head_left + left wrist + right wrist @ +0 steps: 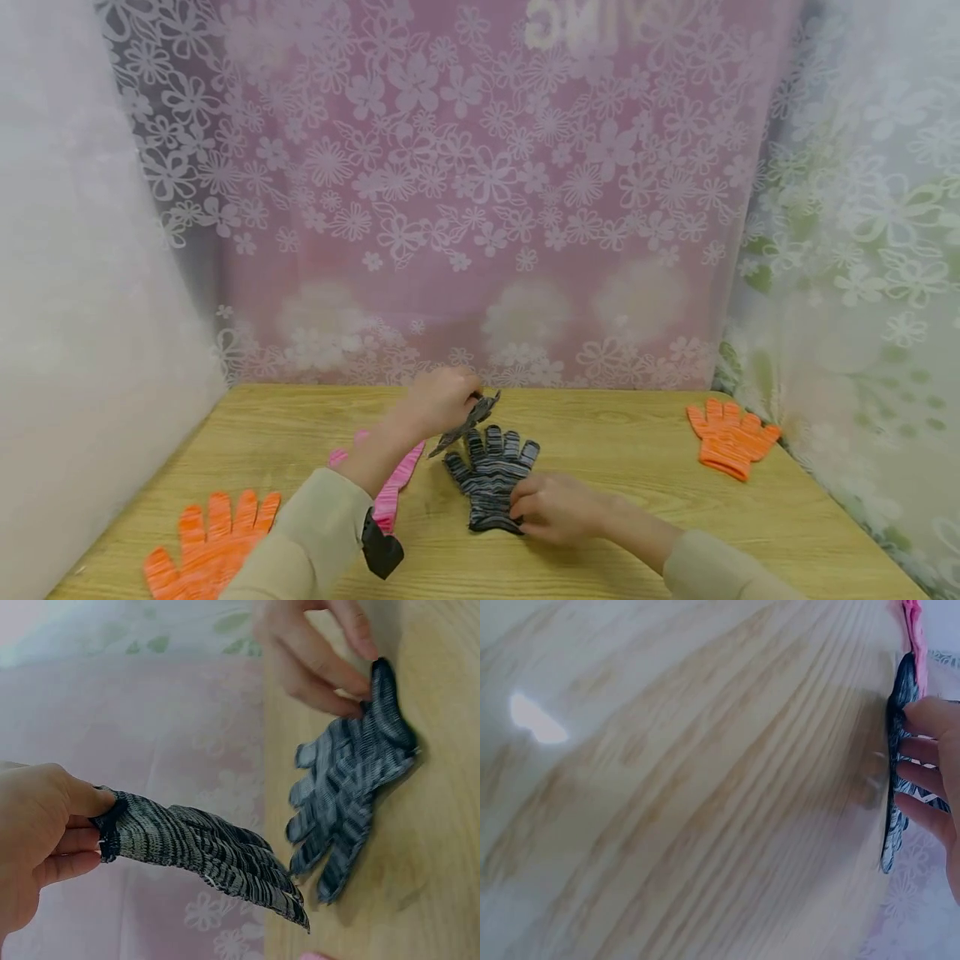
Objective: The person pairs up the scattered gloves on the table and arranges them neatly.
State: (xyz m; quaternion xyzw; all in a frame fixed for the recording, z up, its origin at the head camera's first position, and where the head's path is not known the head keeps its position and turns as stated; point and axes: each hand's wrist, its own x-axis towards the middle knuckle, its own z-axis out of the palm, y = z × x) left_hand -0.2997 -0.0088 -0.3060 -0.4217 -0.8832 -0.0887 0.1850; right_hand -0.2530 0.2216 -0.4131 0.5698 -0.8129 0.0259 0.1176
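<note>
My left hand (444,400) pinches a black-and-grey striped knit glove (195,840) by its dark cuff, thumb on one side and fingers on the other. The glove's fingers hang out over the table, seen nearly edge-on in the head view. A matching striped glove (495,477) lies spread on the wood, its fingers toward the back. At the right side of its cuff, my right hand (561,508) grips the edge with curled fingers. Between my left forearm and the striped gloves shows a pink glove (392,492), partly covered by that arm.
An orange glove (217,546) lies at the front left, partly behind my left sleeve. Another orange glove (731,437) is near the right edge of the wooden table (622,433). Flower-patterned curtains (487,208) enclose the back and sides.
</note>
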